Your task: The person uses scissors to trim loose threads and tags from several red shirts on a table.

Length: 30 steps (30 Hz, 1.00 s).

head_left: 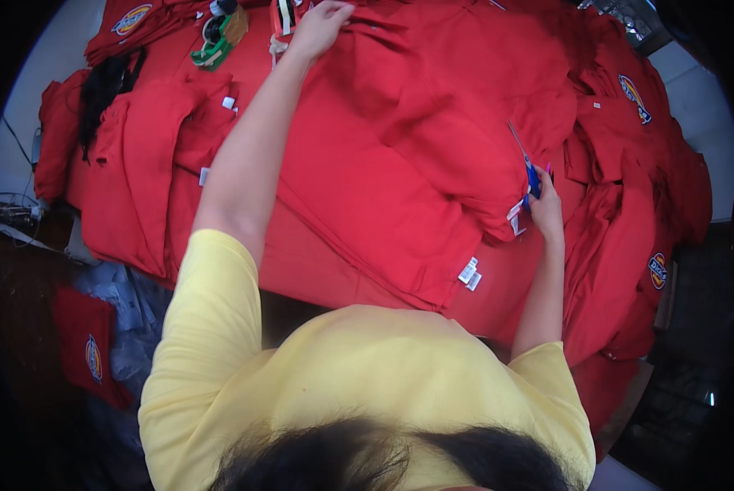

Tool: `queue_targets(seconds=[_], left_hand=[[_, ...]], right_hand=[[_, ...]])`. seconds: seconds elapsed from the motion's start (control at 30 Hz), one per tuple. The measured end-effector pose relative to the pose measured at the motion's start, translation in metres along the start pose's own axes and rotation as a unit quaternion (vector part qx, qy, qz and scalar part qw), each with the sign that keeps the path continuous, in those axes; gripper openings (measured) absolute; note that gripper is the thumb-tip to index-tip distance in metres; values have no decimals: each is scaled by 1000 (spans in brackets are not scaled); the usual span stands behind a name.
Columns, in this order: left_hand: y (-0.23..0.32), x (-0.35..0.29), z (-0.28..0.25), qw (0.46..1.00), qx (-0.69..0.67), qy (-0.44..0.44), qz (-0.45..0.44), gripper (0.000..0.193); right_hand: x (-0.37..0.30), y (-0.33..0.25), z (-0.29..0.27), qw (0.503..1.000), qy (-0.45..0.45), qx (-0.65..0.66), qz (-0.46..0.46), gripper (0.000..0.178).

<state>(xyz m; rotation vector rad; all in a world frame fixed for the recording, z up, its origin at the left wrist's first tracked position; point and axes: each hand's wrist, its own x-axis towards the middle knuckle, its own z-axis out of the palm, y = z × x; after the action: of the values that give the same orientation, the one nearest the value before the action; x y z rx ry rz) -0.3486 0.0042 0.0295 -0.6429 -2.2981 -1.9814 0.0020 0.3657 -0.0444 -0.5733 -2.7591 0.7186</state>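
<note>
A large red garment, which looks like a sweatshirt or trousers, lies spread and creased across the table before me. My left hand reaches to its far edge, fingers closed on the red cloth there. In my right hand is a pair of scissors with blue handles, its blades pointing away from me over the cloth. White labels hang from the garment right beside that hand. More white tags lie at the garment's near edge.
Folded red garments are heaped at the left, and others with an oval badge at the right. A green tape dispenser and a red one stand at the back. Black cloth lies far left; clear plastic bags are below.
</note>
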Motion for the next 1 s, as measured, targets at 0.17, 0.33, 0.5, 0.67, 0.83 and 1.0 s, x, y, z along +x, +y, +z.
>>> queue_targets(seconds=[0.17, 0.33, 0.5, 0.67, 0.83, 1.0], left_hand=[[-9, -38, -9, 941, -271, 197, -43, 27], [-11, -80, 20, 826, -497, 172, -201, 27], [12, -91, 30, 820, -510, 203, -160, 29], [32, -87, 33, 905, -314, 286, 12, 39], [39, -86, 37, 904, -317, 287, 19, 33], [36, -85, 33, 885, -358, 298, 10, 25]], right_hand=[[0, -66, -43, 990, 88, 88, 65, 50], [21, -140, -11, 988, 94, 43, -115, 31], [45, -186, -9, 941, -52, -263, -206, 21], [91, -287, 8, 900, -80, 212, -373, 14], [137, -338, 69, 895, -2, 278, -349, 12], [142, -339, 91, 888, -15, 335, -315, 10]])
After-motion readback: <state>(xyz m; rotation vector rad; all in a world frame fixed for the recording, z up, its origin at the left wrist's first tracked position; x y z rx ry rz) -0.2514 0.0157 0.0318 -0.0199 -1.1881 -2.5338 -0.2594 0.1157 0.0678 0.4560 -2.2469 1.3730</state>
